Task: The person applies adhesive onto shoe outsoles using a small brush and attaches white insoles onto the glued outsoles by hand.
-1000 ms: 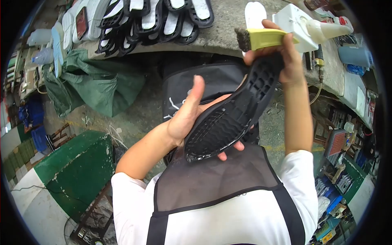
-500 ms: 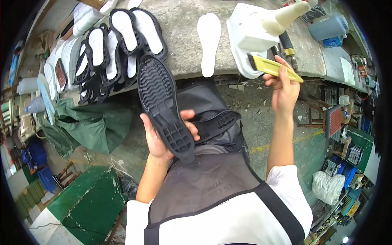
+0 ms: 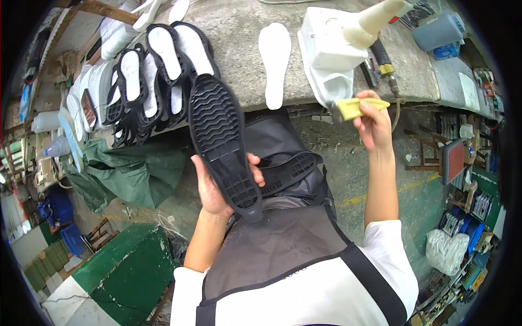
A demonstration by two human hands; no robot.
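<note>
My left hand (image 3: 211, 190) is wrapped round the lower part of a black shoe sole (image 3: 218, 127), thumb on one edge and fingers on the other. Its zigzag tread faces me. In my right hand (image 3: 376, 127) is a brush (image 3: 352, 109) with a flat yellow handle; its dark bristles point left, beside the round cup at the front of a white plastic dispenser (image 3: 333, 46). Another black sole (image 3: 293, 171) lies across my lap on the dark apron (image 3: 272, 231). A white insole (image 3: 275, 65) rests on the bench between the held sole and the dispenser.
Several black soles with white insoles (image 3: 163, 51) are stacked at the bench's left. Green cloth (image 3: 128, 168) hangs below them. Behind the brush lie a hose fitting (image 3: 387, 69) and a blue-grey jug (image 3: 437, 33) on the concrete bench (image 3: 239, 46).
My right hand has turned and lowered the brush, bringing its bristles down near the dispenser's cup. The held sole has tilted slightly, still in my left hand. The view has shifted a little.
</note>
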